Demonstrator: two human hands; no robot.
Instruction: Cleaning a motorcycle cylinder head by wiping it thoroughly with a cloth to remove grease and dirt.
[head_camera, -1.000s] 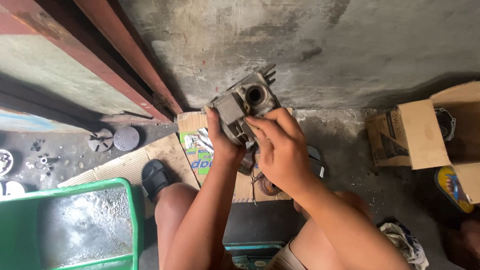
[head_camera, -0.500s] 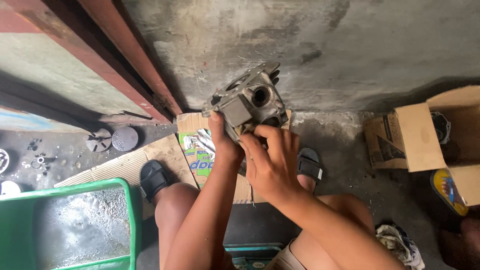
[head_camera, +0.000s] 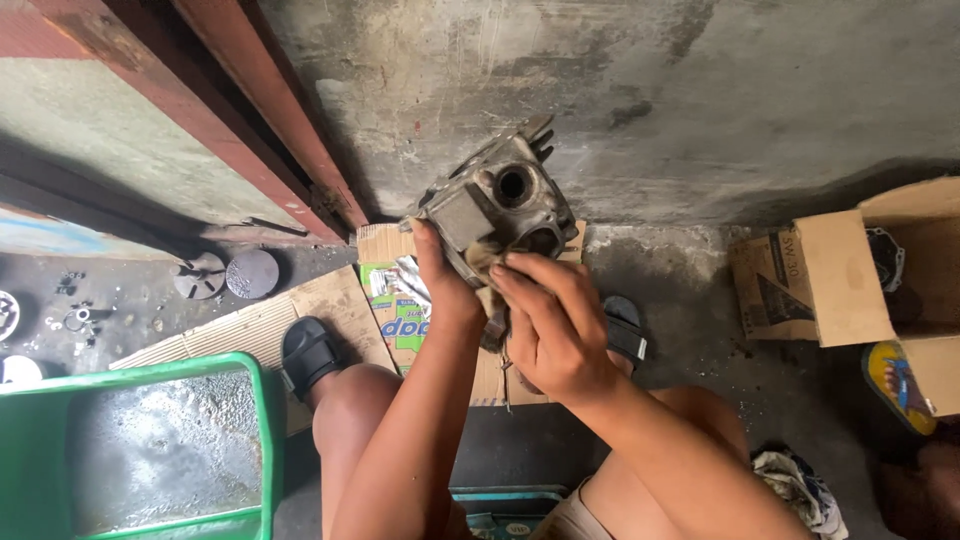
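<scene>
Head view: left hand (head_camera: 445, 285) grips engine part (head_camera: 500, 205) from below, right hand (head_camera: 555, 325) pinches rag (head_camera: 487, 268) against it

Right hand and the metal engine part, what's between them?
In the head view, a dirty rag lies between the right hand fingers and the grey metal engine part, pressed against its face. The left hand grips the part directly.

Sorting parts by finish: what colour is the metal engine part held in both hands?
Dull grey, grimy metal engine part, in the head view.
</scene>
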